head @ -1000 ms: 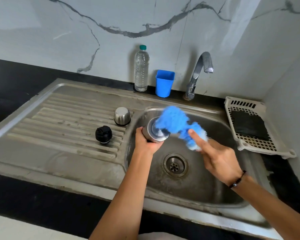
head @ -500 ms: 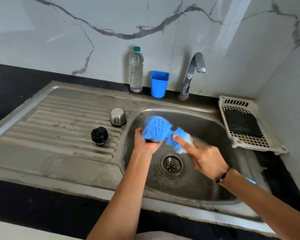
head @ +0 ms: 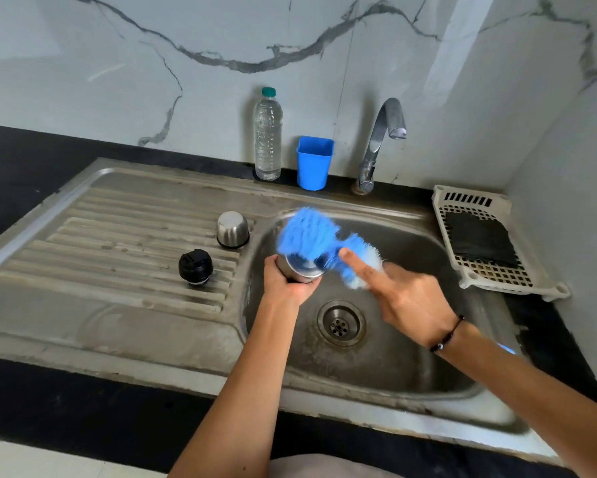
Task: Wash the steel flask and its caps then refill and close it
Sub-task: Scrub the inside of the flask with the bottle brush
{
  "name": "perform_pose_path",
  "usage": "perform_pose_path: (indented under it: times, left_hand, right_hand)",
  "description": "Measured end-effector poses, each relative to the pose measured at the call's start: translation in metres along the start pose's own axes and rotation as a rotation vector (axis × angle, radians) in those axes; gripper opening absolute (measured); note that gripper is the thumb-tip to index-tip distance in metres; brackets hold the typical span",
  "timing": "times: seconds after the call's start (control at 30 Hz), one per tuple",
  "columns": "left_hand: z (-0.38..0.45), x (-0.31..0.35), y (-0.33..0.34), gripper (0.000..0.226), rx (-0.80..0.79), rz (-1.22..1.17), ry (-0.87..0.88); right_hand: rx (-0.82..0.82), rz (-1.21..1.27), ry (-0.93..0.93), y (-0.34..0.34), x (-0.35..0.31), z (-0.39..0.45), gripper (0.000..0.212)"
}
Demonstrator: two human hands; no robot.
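Stretching under both arms, the black bench (head: 21,160) carries a steel sink (head: 428,384) whose ribbed drainboard (head: 117,236) runs off to the left of the left hand (head: 285,282), while the basin lies under and ahead of both hands, its drain (head: 341,323) just nearer the person than the gap between them. Beyond the right hand (head: 411,298), toward the far right corner, a white slotted tray (head: 518,281) sits on the bench with a dark cloth (head: 480,239) lying in it. Straight past the hands at the wall stand a curved tap (head: 381,139), a clear water bottle (head: 267,136) with a green cap, and a blue cup (head: 313,163) between the two.

Over the basin, the left hand curls its fingers round the steel flask (head: 299,269), gripping the body from below, the flask's end tilted up and away. A blue brush (head: 311,236), blurred, lies across that end; the right hand grips its near part, index finger stretched straight along it, a dark beaded band on the wrist.

Left of the left hand, on the drainboard ribs, the steel cap (head: 232,229) stands mouth down, and the black stopper cap (head: 196,267) sits nearer the person, apart from it.
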State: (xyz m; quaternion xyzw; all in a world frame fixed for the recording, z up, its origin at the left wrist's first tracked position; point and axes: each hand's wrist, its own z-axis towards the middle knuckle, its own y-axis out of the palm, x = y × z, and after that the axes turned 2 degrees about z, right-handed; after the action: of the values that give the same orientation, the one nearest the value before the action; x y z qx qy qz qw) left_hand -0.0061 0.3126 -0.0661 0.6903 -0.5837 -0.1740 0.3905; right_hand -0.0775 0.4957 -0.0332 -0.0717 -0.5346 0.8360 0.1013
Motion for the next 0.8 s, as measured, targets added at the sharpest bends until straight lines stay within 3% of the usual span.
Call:
perform_pose_path:
  times: [0.1,0.23,0.3,0.4,0.57,0.73,0.8]
  left_hand:
    - [0.001,-0.003,0.002,0.034,-0.016,0.058,0.039]
    - [0.001,-0.004,-0.001,0.035,0.043,-0.028,-0.074]
    - [0.002,-0.005,-0.001,0.034,0.024,-0.013,-0.055]
    - [0.008,-0.007,-0.001,0.032,-0.019,0.047,0.03]
    - [0.009,-0.006,-0.002,0.043,0.037,-0.007,-0.066]
    - [0.005,-0.004,0.0,0.036,-0.014,0.057,0.004]
    - [0.002,-0.006,0.003,0.035,0.005,0.078,0.004]
  right_hand:
    - [-0.056,-0.04,-0.04,0.01,-0.003,-0.007,0.096]
    - [-0.024,-0.009,0.172,-0.002,0.008,0.005,0.062]
    - [-0.014,0.002,0.082,-0.004,0.001,0.003,0.063]
    - [-0.066,-0.052,-0.037,0.005,-0.003,-0.006,0.089]
    - [-0.091,0.047,0.218,-0.001,0.02,-0.004,0.061]
    - [-0.044,0.021,0.044,0.007,-0.009,-0.019,0.063]
    - [-0.038,0.017,0.069,0.016,-0.006,-0.021,0.067]
